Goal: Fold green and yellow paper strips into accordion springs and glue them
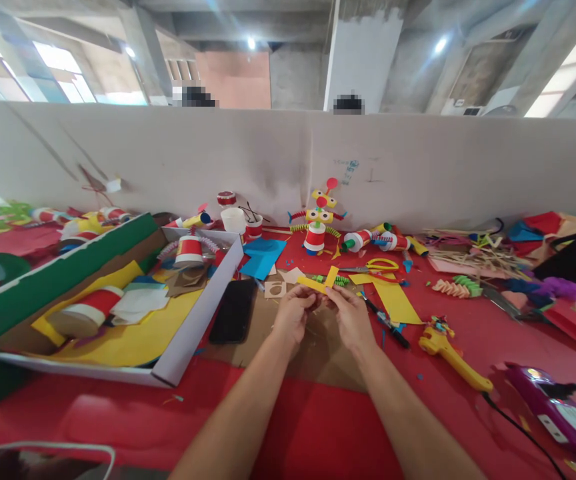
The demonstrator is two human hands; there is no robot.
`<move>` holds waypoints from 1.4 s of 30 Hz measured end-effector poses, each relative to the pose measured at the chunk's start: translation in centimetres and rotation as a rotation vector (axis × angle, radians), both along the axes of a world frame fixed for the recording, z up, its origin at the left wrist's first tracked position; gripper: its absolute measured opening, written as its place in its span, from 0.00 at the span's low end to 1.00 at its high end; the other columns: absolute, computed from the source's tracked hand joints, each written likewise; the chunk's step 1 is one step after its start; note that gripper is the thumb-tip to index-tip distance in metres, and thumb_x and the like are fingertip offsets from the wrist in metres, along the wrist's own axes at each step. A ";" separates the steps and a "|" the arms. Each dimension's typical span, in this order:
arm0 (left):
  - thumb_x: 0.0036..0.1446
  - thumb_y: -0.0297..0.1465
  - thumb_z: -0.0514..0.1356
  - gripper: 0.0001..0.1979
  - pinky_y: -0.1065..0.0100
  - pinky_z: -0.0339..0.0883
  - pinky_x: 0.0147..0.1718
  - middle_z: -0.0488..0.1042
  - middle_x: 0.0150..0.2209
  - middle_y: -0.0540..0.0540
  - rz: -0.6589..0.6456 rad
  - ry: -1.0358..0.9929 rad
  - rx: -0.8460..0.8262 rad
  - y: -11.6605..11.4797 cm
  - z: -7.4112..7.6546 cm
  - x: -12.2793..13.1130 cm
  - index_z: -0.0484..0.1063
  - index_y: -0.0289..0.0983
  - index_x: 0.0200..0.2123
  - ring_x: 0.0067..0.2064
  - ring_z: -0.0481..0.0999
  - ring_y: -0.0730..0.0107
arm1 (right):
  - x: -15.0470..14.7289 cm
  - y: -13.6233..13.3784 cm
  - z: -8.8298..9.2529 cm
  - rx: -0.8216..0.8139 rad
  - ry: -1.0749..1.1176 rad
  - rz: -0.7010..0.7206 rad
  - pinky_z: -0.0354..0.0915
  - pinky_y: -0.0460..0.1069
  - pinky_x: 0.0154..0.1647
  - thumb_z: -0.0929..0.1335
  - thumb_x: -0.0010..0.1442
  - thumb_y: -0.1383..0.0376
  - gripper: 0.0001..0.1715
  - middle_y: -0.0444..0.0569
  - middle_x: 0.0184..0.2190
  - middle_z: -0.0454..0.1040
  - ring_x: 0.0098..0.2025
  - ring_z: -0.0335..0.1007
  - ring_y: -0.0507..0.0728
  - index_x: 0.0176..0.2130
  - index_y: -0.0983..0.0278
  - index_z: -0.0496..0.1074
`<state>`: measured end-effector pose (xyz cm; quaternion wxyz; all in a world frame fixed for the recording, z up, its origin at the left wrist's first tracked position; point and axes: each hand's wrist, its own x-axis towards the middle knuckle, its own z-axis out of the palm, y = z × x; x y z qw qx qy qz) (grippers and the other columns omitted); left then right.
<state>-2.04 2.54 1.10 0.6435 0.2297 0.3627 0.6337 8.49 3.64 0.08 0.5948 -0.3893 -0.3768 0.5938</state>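
Both my hands meet over a brown cardboard sheet [313, 363] at the middle of the table. Between them are yellow paper strips [332, 276], set at an angle to each other in an L shape. My left hand [292, 313] pinches the strip that points left. At the corner, my right hand [349, 312] has its fingers closed on the strip that points up. My fingers partly hide where the strips meet. Just behind lies a coiled green paper strip [341, 281]. A yellow paper sheet [397, 300] and a black pen-like tool [388, 321] are right of my hands.
Left stands an open box [198, 313] of paper and cups; beside it lies a black phone [233, 312]. A cup figure [315, 235] stands by the partition. Yellow-handled scissors [382, 265], a yellow glue gun [453, 353] with its cord and a purple power strip [551, 400] lie right.
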 end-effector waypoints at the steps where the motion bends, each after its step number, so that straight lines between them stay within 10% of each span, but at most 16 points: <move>1: 0.32 0.25 0.68 0.12 0.72 0.63 0.28 0.74 0.23 0.49 -0.010 -0.004 0.001 0.0 0.0 -0.1 0.72 0.33 0.25 0.25 0.71 0.75 | 0.1 0.0 0.2 -0.025 0.039 0.010 0.63 0.47 0.31 0.73 0.41 0.62 0.10 0.42 0.25 0.74 0.26 0.66 0.50 0.28 0.63 0.76; 11: 0.33 0.27 0.69 0.11 0.74 0.62 0.25 0.74 0.22 0.48 -0.045 0.023 -0.113 0.0 -0.2 -0.6 0.72 0.33 0.24 0.25 0.72 0.74 | 0.1 0.2 0.5 -0.107 0.079 0.069 0.56 0.44 0.23 0.74 0.39 0.64 0.08 0.40 0.19 0.71 0.20 0.60 0.47 0.25 0.63 0.76; 30: 0.32 0.25 0.70 0.14 0.73 0.61 0.23 0.72 0.21 0.50 -0.102 0.083 -0.089 0.1 -0.2 -1.2 0.70 0.33 0.25 0.21 0.69 0.77 | 1.0 0.1 -0.5 0.236 -0.365 0.057 0.60 0.47 0.29 0.69 0.46 0.62 0.12 0.45 0.33 0.72 0.30 0.65 0.53 0.35 0.60 0.77; 42: 0.35 0.22 0.68 0.12 0.74 0.65 0.23 0.73 0.22 0.49 -0.054 0.040 -0.130 0.3 0.3 -1.3 0.70 0.33 0.26 0.23 0.73 0.75 | 0.7 -0.3 0.6 0.389 -0.615 0.064 0.61 0.50 0.35 0.65 0.53 0.62 0.12 0.48 0.32 0.68 0.33 0.64 0.56 0.21 0.62 0.71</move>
